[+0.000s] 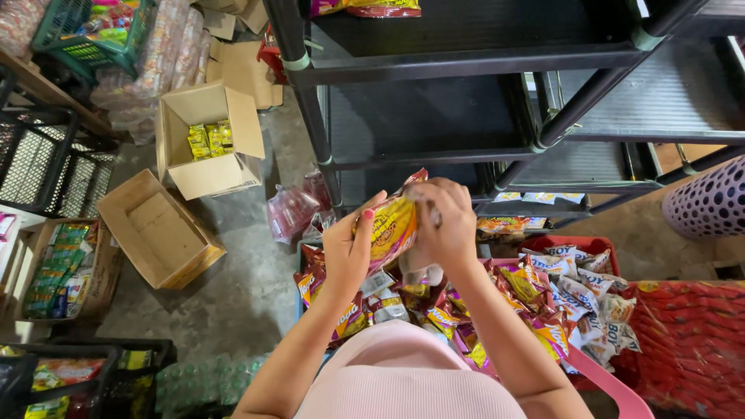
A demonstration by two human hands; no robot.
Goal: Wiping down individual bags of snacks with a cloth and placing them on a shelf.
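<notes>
Fingers [365,221] of left hand [348,247] curled against the edge of a yellow snack packet [392,226], thumb up with a red-painted nail; right hand [444,225] closed over the packet's other end, pinching it from above. Packet held up between both hands, in front of the black shelf rack [434,116] and above a heap of snack packets [481,299].

At far left, a flat carton of green packets [54,268] on the floor, just beside a black wire crate [39,155]. Below it, near the bottom edge, a black basket [85,376] with mixed packets. Further right, an empty cardboard box [159,229] lying open, and behind it an upright open box [206,140] with a few yellow packs inside. Beside the rack's leg, a clear bag of reddish goods [291,209], crowding the floor between boxes and heap. Past the hands, a red crate [597,247] with white packets piled on the heap's right side. Next to that, stacked red wrapped packs [691,341]. At far right, a spotted purple-and-white container [710,203], well apart from the hands. Lower rack shelves partly blocked from view by hands and packet.
</notes>
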